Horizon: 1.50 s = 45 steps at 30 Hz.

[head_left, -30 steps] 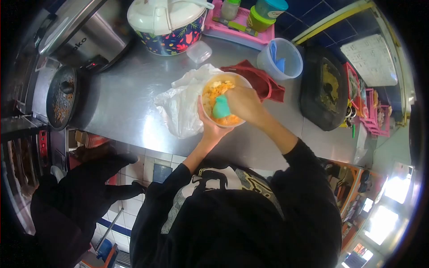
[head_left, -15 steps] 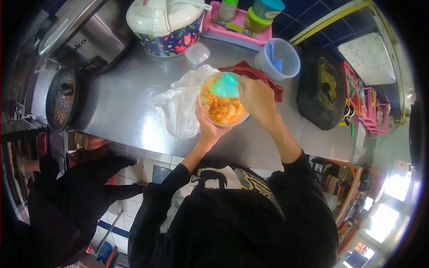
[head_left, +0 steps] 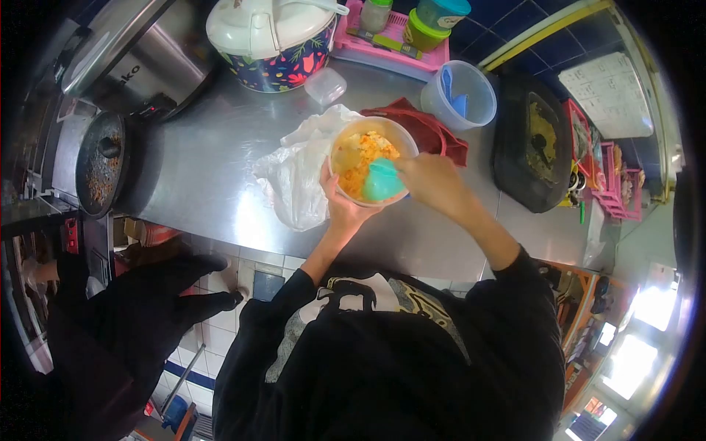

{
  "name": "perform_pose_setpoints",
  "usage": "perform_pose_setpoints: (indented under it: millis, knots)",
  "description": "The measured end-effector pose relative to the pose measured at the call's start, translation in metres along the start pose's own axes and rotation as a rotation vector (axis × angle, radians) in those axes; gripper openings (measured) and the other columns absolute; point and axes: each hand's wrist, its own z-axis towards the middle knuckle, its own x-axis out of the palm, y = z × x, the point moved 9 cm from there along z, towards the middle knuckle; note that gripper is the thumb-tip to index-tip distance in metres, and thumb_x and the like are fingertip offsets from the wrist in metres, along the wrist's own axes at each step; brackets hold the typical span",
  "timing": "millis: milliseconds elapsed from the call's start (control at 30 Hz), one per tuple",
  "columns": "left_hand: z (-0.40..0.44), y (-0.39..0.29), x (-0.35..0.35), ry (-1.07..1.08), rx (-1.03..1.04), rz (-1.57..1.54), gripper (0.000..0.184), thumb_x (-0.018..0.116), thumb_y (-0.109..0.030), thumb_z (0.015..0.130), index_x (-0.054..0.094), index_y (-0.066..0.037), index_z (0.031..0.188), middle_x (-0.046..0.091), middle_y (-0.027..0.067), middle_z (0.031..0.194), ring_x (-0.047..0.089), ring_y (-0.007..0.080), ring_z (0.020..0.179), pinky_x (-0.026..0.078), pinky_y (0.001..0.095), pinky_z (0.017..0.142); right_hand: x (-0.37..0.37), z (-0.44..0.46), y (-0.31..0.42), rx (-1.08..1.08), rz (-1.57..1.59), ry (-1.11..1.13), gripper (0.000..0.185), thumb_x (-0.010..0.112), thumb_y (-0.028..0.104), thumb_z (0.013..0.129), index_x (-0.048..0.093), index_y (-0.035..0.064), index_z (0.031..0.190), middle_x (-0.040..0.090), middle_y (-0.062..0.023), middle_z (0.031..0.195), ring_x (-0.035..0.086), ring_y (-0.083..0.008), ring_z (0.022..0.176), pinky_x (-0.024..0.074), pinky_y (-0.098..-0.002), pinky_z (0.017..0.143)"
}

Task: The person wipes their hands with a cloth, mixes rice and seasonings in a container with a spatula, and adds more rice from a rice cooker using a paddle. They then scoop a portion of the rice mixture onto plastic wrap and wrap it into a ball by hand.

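My left hand (head_left: 347,211) is wrapped round the near left side of a clear plastic tub (head_left: 401,132), holding it a little above the counter. Inside the tub is an orange, lumpy food, perhaps rice (head_left: 355,176), with paler parts. My right hand (head_left: 434,185) is closed on the handle of a turquoise scoop (head_left: 382,184), whose blade rests in the food on the near right side. The fingers hide most of the handle. A crumpled whitish plastic bag (head_left: 294,176) lies left of the tub. A dark red cloth (head_left: 430,132) lies behind it on the right.
A floral rice container (head_left: 276,66), a steel cooker (head_left: 143,66) and a frying pan (head_left: 103,165) stand left. To the right are a clear bucket (head_left: 478,106) and a black pan (head_left: 533,147). Another person in dark clothes (head_left: 125,331) is at lower left.
The scoop has moved from the far side of the tub to its near right side, with my right hand shifting toward me. My left hand stays on the tub.
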Motion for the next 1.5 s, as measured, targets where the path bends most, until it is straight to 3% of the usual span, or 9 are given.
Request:
perform_pose_setpoints:
  millis: [167, 333, 567, 733, 833, 967, 1233, 1400, 1500]
  knots:
    - [0.0, -0.002, 0.002, 0.012, 0.015, 0.024, 0.118, 0.092, -0.033, 0.055, 0.011, -0.016, 0.14, 0.019, 0.0276, 0.143, 0.029, 0.0434, 0.13, 0.031, 0.0523, 0.106, 0.048, 0.013, 0.008, 0.083, -0.022, -0.129, 0.013, 0.058, 0.014, 0.082, 0.063, 0.0061, 0.091, 0.065, -0.0156, 0.072, 0.067, -0.0317, 0.068, 0.053, -0.0438, 0.06]
    - [0.001, -0.001, 0.0, 0.014, 0.034, -0.012, 0.118, 0.091, -0.034, 0.055, 0.011, -0.017, 0.14, 0.02, 0.027, 0.143, 0.029, 0.0431, 0.13, 0.03, 0.0531, 0.106, -0.03, -0.001, 0.002, 0.222, 0.122, -0.318, 0.015, 0.06, 0.012, 0.078, 0.062, 0.0023, 0.089, 0.064, -0.016, 0.071, 0.066, -0.0329, 0.066, 0.0527, -0.0412, 0.057]
    - [-0.005, 0.002, -0.001, 0.008, 0.029, -0.039, 0.117, 0.09, -0.035, 0.057, 0.011, -0.017, 0.141, 0.019, 0.0264, 0.144, 0.029, 0.0435, 0.13, 0.03, 0.053, 0.106, 0.046, 0.023, 0.011, 0.098, -0.132, -0.002, 0.021, 0.056, 0.018, 0.084, 0.067, 0.0077, 0.098, 0.065, -0.0178, 0.077, 0.065, -0.0342, 0.071, 0.0513, -0.0448, 0.062]
    - [-0.006, 0.007, -0.001, 0.055, -0.001, 0.028, 0.117, 0.091, -0.035, 0.056, 0.011, -0.018, 0.14, 0.018, 0.0271, 0.144, 0.028, 0.0444, 0.131, 0.032, 0.0535, 0.105, -0.057, -0.002, 0.006, 0.252, 0.152, -0.204, 0.009, 0.06, 0.009, 0.073, 0.064, 0.0012, 0.071, 0.065, -0.016, 0.071, 0.066, -0.0312, 0.068, 0.0531, -0.0416, 0.06]
    - [-0.006, 0.004, 0.0, 0.009, 0.035, -0.024, 0.117, 0.091, -0.034, 0.056, 0.012, -0.017, 0.14, 0.018, 0.0272, 0.144, 0.027, 0.0444, 0.131, 0.031, 0.0533, 0.106, 0.021, 0.015, 0.012, 0.031, 0.014, -0.285, 0.011, 0.06, 0.011, 0.074, 0.064, 0.0008, 0.077, 0.065, -0.0143, 0.071, 0.066, -0.0318, 0.067, 0.0527, -0.0416, 0.06]
    - [-0.003, 0.005, -0.001, 0.019, 0.008, -0.031, 0.117, 0.091, -0.033, 0.056, 0.011, -0.017, 0.14, 0.019, 0.027, 0.144, 0.028, 0.0444, 0.131, 0.031, 0.0533, 0.106, 0.009, 0.03, -0.001, 0.174, 0.043, -0.056, 0.012, 0.061, 0.011, 0.073, 0.064, 0.002, 0.078, 0.065, -0.0132, 0.071, 0.065, -0.0323, 0.066, 0.0524, -0.0412, 0.06]
    - [-0.002, -0.001, -0.001, 0.022, 0.041, -0.016, 0.115, 0.09, -0.034, 0.057, 0.012, -0.016, 0.14, 0.019, 0.0279, 0.143, 0.029, 0.0446, 0.13, 0.032, 0.0531, 0.105, 0.031, 0.018, -0.004, 0.08, 0.148, -0.323, 0.019, 0.055, 0.018, 0.081, 0.067, 0.0036, 0.08, 0.065, -0.0169, 0.077, 0.065, -0.0333, 0.073, 0.0521, -0.0424, 0.068]
    - [-0.005, 0.008, -0.001, 0.042, -0.013, 0.018, 0.116, 0.091, -0.034, 0.056, 0.012, -0.017, 0.14, 0.019, 0.0279, 0.143, 0.028, 0.0448, 0.13, 0.032, 0.0539, 0.105, 0.01, 0.02, -0.01, 0.312, 0.182, -0.151, 0.014, 0.06, 0.013, 0.073, 0.065, -0.0004, 0.073, 0.065, -0.0194, 0.074, 0.067, -0.0337, 0.069, 0.0542, -0.0434, 0.061]
    - [-0.007, 0.004, -0.002, 0.054, -0.009, 0.012, 0.116, 0.091, -0.034, 0.056, 0.012, -0.017, 0.14, 0.019, 0.028, 0.143, 0.028, 0.0451, 0.13, 0.032, 0.0542, 0.105, 0.027, 0.024, -0.02, 0.433, 0.133, -0.15, 0.019, 0.054, 0.017, 0.084, 0.067, 0.004, 0.082, 0.065, -0.0208, 0.082, 0.065, -0.0356, 0.079, 0.0508, -0.0464, 0.07]
